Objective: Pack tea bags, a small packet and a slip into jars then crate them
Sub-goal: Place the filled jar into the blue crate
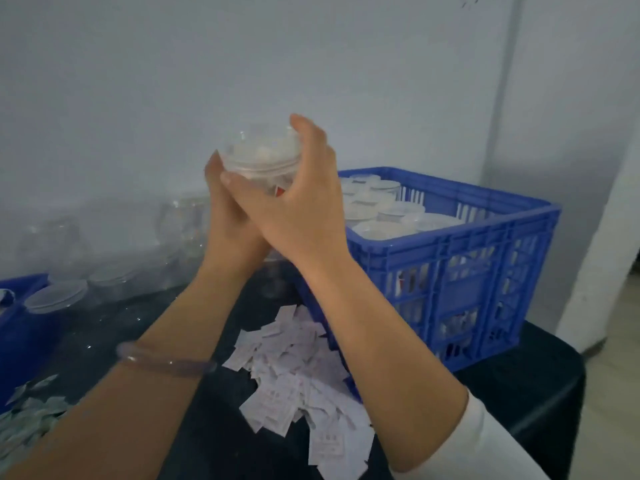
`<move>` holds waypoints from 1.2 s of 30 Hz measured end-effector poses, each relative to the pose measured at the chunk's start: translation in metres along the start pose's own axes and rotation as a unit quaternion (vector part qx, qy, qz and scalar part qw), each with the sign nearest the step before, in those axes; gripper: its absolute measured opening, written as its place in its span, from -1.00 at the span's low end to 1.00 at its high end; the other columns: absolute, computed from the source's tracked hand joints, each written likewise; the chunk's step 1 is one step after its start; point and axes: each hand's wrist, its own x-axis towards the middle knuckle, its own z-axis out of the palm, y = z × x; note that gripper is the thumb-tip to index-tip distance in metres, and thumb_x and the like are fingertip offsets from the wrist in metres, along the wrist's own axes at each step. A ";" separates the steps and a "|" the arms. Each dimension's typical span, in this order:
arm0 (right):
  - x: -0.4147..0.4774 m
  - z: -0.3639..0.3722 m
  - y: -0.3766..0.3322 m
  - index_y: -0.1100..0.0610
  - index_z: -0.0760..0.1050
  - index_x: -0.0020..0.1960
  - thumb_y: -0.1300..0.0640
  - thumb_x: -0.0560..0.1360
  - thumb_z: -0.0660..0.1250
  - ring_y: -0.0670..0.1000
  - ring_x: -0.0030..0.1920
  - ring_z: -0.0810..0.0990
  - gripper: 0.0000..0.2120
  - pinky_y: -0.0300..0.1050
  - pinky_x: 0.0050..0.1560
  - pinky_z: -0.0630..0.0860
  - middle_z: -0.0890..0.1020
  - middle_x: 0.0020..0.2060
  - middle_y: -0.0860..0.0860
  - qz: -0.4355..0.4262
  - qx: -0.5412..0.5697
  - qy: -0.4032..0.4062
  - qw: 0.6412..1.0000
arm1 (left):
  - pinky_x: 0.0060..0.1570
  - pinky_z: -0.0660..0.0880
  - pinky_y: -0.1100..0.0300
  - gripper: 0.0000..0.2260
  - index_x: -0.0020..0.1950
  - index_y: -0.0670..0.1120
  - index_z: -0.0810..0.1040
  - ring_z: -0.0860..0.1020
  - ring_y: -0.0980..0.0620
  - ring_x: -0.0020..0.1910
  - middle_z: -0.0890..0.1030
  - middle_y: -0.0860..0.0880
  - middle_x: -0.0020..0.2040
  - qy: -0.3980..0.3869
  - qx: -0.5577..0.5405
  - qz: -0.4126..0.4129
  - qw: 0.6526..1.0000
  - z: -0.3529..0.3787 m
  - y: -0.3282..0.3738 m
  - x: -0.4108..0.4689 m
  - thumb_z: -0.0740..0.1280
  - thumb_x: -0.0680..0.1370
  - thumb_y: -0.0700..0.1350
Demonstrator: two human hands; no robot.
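Jar: the clear jar with its lid on is raised above the dark worktop, left of the crate; something red shows inside.
Left hand: grips the jar's lower part from the left; bracelet on the wrist.
Right hand: fingers wrap the lid and right side.
Crate: blue, far right, holding lidded jars.
Slips: white pile beside the crate's near-left corner.
Empty jars: far left, along the wall.

We see a jar of clear, glossy plastic just left of the crate, itself smooth blue plastic with a faint sheen. Before the crate, matt white paper slips lie on dark, matt cloth.
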 end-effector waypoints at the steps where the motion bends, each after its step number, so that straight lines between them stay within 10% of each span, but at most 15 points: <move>1: 0.017 -0.011 0.002 0.06 0.27 0.44 -0.05 0.35 0.55 0.04 0.31 0.41 -0.23 0.04 0.24 0.48 0.41 0.31 0.03 -0.009 -0.008 0.019 1.000 | 0.19 0.50 0.14 0.02 0.52 -0.28 0.07 0.53 -0.02 0.26 0.45 -0.23 0.36 -0.058 0.008 0.015 0.998 0.011 0.003 0.014 0.40 0.35 0.34; 6: 0.111 -0.066 0.025 0.02 0.35 0.30 -0.06 0.29 0.56 -0.02 0.12 0.50 -0.33 -0.37 0.01 0.47 0.48 0.16 -0.01 -0.011 -0.063 0.037 0.997 | -0.24 0.51 0.38 -0.17 0.54 -0.20 -0.11 0.61 0.23 -0.09 0.47 -0.06 0.15 -0.156 0.063 0.076 0.983 0.057 -0.013 0.097 0.30 0.42 -0.46; 10: 0.167 -0.106 0.074 -0.13 0.36 0.25 -0.14 0.19 0.59 0.11 0.21 0.45 -0.29 0.04 0.20 0.50 0.31 -0.06 -0.21 0.031 -0.173 0.031 0.984 | -0.08 0.47 0.47 -0.07 0.57 -0.11 -0.13 0.55 0.28 0.01 0.46 -0.04 0.20 -0.154 0.144 0.040 0.977 0.103 -0.045 0.153 0.46 0.44 -0.35; 14: 0.196 -0.128 0.137 -0.10 0.35 0.38 0.01 0.24 0.58 0.13 0.27 0.40 -0.23 -0.07 0.15 0.49 0.37 -0.04 -0.17 0.083 -0.228 0.005 0.970 | 0.20 0.45 0.14 -0.02 0.58 0.03 -0.10 0.55 -0.10 0.17 0.52 -0.19 0.24 -0.224 0.224 -0.002 0.948 0.137 -0.089 0.190 0.53 0.41 -0.20; 19: 0.210 -0.139 0.196 -0.08 0.32 0.45 -0.21 0.18 0.50 0.16 0.34 0.30 -0.12 -0.13 0.14 0.26 0.46 0.27 0.10 0.146 -0.312 -0.057 0.937 | 0.31 0.39 0.09 -0.19 0.59 0.04 0.05 0.47 -0.13 0.30 0.44 -0.19 0.39 -0.262 0.300 -0.045 0.916 0.157 -0.138 0.211 0.44 0.48 -0.24; 29: 0.222 -0.156 0.244 0.14 0.35 0.45 0.02 0.34 0.56 0.12 0.33 0.46 -0.24 -0.01 0.31 0.41 0.48 0.35 0.11 0.211 -0.348 -0.145 0.902 | 0.37 0.26 0.06 -0.35 0.60 0.02 -0.07 0.29 -0.12 0.47 0.25 -0.12 0.54 -0.378 0.482 -0.043 0.789 0.174 -0.174 0.229 0.25 0.62 -0.08; 36: 0.216 -0.153 0.270 0.02 0.40 0.42 0.05 0.30 0.61 0.02 -0.07 0.55 -0.25 -0.15 -0.32 0.53 0.46 0.08 -0.01 0.340 -0.261 -0.205 0.880 | 0.47 0.08 0.00 -0.58 0.57 0.01 0.19 0.17 -0.07 0.53 0.20 -0.05 0.56 -0.411 0.465 -0.130 0.773 0.167 -0.183 0.229 -0.01 0.69 0.01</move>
